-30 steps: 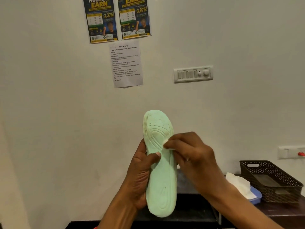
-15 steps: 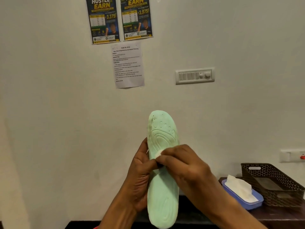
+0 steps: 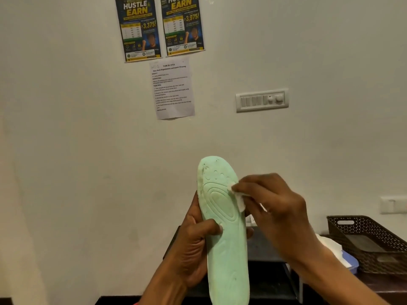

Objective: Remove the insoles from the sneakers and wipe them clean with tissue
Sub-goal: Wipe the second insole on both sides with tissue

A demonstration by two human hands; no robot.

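Wall (image 3: 77,161), pale and plain, fills most of the view. Low at the right, a dark table (image 3: 385,287) carries a brown basket (image 3: 352,230) with many small holes.

In front of the wall the green insole (image 3: 226,238) stands almost upright, toe end up, with its patterned side toward the camera. The left hand (image 3: 193,245) grips it at the middle from the left edge: the thumb presses on the front face and the fingers are curled round behind. The toe half rises above this grip, and the heel half goes down below it, out of the bottom of the picture. The right hand (image 3: 277,208) is at the right edge of the toe half, higher than the left hand.

On the wall above are two dark posters (image 3: 137,29) side by side, a printed sheet (image 3: 171,89) under them, and a white switch panel (image 3: 262,100) further right. Just left of the basket sits a blue tissue box (image 3: 352,264) (partly hidden behind the right forearm).

Smallest is the folded white tissue (image 3: 239,198): the right fingers pinch it and hold it against the right edge of the insole.
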